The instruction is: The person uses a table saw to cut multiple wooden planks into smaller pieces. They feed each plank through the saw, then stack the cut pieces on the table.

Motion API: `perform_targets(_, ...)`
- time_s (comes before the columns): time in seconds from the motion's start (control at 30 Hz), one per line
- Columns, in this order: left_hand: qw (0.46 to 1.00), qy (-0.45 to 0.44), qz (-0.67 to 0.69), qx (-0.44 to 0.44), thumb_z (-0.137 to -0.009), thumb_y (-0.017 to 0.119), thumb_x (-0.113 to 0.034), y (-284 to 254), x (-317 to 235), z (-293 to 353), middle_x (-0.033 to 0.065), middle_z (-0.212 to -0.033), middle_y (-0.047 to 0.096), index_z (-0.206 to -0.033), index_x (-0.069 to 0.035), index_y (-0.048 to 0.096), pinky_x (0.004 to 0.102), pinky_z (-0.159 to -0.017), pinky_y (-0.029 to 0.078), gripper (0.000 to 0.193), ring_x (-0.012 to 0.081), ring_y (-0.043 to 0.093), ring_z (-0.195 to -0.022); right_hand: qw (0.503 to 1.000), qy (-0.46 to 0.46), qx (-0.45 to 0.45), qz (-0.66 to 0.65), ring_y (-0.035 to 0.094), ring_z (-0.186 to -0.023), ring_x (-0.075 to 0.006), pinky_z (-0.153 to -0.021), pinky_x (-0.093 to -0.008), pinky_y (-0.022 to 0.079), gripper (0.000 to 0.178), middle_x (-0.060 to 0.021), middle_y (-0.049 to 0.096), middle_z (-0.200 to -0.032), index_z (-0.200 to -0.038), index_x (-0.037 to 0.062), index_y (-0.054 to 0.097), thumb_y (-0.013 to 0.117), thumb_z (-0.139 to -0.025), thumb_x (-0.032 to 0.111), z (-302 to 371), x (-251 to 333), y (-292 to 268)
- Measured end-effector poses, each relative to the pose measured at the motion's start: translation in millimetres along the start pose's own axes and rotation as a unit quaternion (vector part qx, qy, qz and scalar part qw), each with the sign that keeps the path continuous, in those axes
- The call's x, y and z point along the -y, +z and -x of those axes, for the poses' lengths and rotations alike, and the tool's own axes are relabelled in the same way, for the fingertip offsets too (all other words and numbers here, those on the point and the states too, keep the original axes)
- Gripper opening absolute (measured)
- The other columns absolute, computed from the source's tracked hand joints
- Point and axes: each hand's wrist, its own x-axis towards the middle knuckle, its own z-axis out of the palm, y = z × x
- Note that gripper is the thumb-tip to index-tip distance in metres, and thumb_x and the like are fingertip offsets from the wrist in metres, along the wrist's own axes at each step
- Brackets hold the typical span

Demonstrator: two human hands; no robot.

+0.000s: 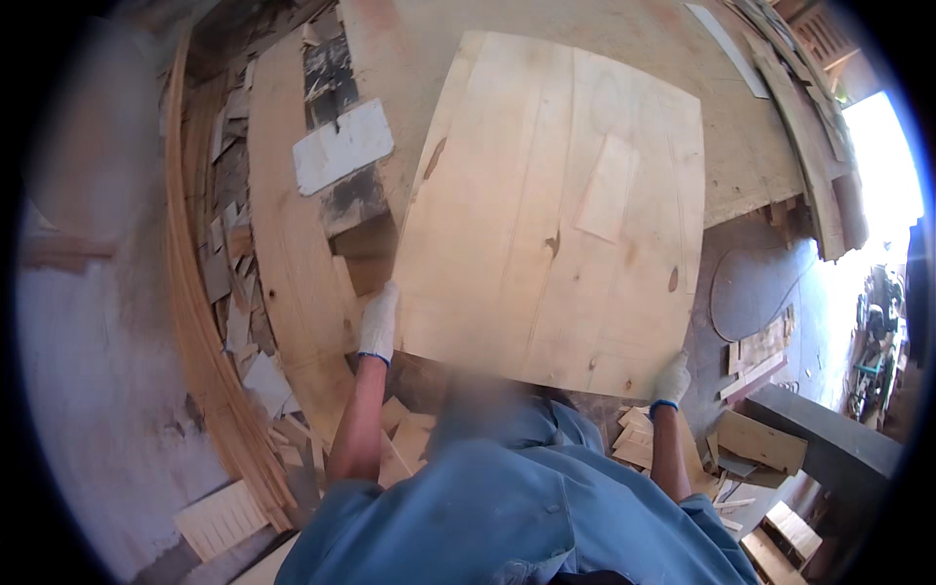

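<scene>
A large, pale plywood sheet (487,214) with dark knots spans the space in front of me. My left hand (378,322), in a white knit glove with a blue cuff, is closed on the sheet's near left corner. At the near right corner, my right hand (671,380) grips the edge in a matching glove. The sheet hides most of the fingers of both hands. A lighter rectangular patch (606,190) shows on the sheet's face. Beyond the sheet lies a broad wooden work surface (419,44), partly covered by it.
A white rectangular piece (343,146) lies by a dark opening on the left. Long boards (190,263) and wood scraps (239,283) run along the left side. More offcuts (639,439) lie near my right arm. A grey beam (829,429) stands at the right.
</scene>
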Motion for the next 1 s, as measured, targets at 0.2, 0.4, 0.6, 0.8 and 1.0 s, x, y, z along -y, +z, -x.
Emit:
perform_targets(0.2,0.960,0.171,-0.196,-0.105,-0.098,0.047,-0.031,5.8,71.0,114.0,0.0195,-0.090,0.067,-0.098,0.000,0.064,0.0413,-0.071,0.049,0.036,0.0323,0.062,-0.078,0.944,0.140,0.080,-0.289,0.057,-0.059,-0.0179,-0.054,-0.0381,0.045,0.064,-0.0090,0.063,-0.067,-0.083,-0.0079,0.064,0.043,-0.097,0.051,-19.4,-2.2,-38.4)
perform_targets(0.4,0.974,0.118,-0.087,-0.174,-0.098,0.047,-0.027,-24.2,110.2,202.4,0.0191,-0.088,0.067,-0.097,0.001,0.064,0.0425,-0.069,0.048,0.033,0.0322,0.062,-0.078,0.921,0.166,0.092,-0.341,0.054,-0.058,-0.0145,-0.056,-0.0350,0.045,0.064,-0.0052,0.062,-0.068,-0.082,-0.0067,0.067,0.045,-0.096,0.051,25.0,-10.6,-28.9)
perform_targets(0.6,0.942,-0.110,0.290,-0.125,-0.099,0.048,-0.031,-71.2,134.7,275.1,0.0099,-0.110,0.064,-0.123,0.006,0.056,0.0323,-0.092,0.048,0.045,0.0191,0.061,-0.104,0.926,0.104,0.200,-0.303,0.051,-0.055,-0.0158,-0.054,-0.0364,0.040,0.055,-0.0059,0.060,-0.063,-0.077,-0.0025,0.064,0.042,-0.099,0.043,79.0,45.9,-44.2)
perform_targets(0.8,0.951,-0.097,0.278,-0.097,-0.101,0.044,-0.031,-114.7,173.0,269.2,0.0124,-0.126,0.058,-0.126,0.007,0.053,0.0328,-0.097,0.046,0.046,0.0193,0.056,-0.115,0.967,-0.008,0.193,-0.168,0.049,-0.061,-0.0211,-0.063,-0.0385,0.041,0.052,-0.0130,0.057,-0.066,-0.080,-0.0029,0.063,0.043,-0.095,0.044,105.2,129.2,-29.8)
perform_targets(1.0,0.987,-0.071,0.140,-0.047,-0.100,0.045,-0.035,-163.3,213.9,255.0,0.0174,-0.134,0.052,-0.129,0.008,0.051,0.0335,-0.105,0.037,0.053,0.0224,0.049,-0.125,0.955,-0.051,0.216,-0.199,0.053,-0.067,-0.0141,-0.065,-0.0337,0.044,0.050,-0.0098,0.061,-0.070,-0.087,-0.0047,0.065,0.049,-0.095,0.042,106.7,121.8,-9.3)
